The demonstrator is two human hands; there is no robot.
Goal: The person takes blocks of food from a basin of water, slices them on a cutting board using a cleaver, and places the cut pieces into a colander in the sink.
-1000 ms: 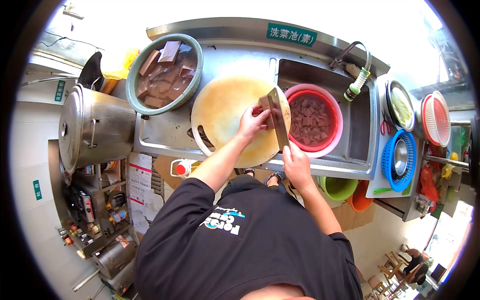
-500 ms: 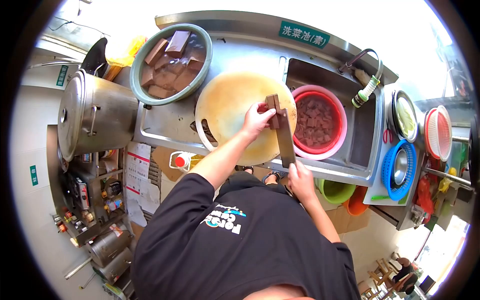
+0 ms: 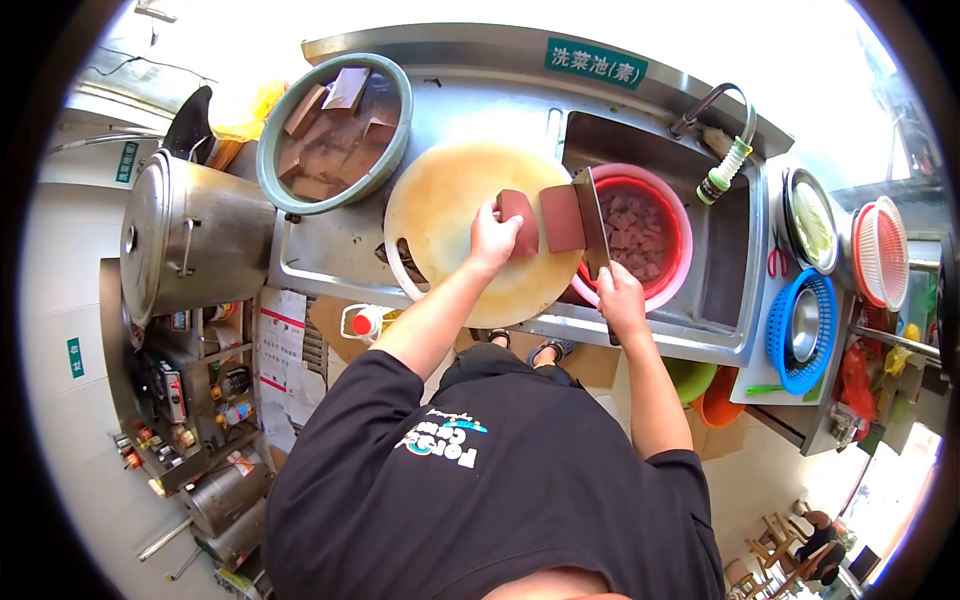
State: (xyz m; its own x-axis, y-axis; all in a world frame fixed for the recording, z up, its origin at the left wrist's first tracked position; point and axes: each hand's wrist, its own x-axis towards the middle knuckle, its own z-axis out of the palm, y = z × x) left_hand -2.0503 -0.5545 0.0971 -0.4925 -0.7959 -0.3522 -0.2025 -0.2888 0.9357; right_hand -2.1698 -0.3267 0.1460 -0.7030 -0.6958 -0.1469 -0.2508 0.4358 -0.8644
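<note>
My left hand (image 3: 494, 240) grips the near-left edge of a reddish-brown block (image 3: 518, 222), which looks like blood curd, on the round cutting board (image 3: 440, 200). To its right, apart from it, a second flat piece of blood curd (image 3: 562, 218) lies near the board's right edge. My right hand (image 3: 622, 297) is closed around the handle of a cleaver (image 3: 593, 222). The blade stands on edge along the right side of that second piece. Just beyond the blade, a red basin (image 3: 672, 222) inside a pink one holds many small brown cubes in liquid.
A grey-green tub (image 3: 405, 125) of large brown blocks in water stands at the back left. The basins sit in a steel sink (image 3: 725, 270) with a faucet (image 3: 728, 170). A blue basket (image 3: 775, 335) is at right, a big steel pot (image 3: 200, 235) at left.
The narrow brown stack at the cleaver is gone from there; two broad pieces now lie flat and apart on the board. The cleaver and my right hand have moved away from me and right.
</note>
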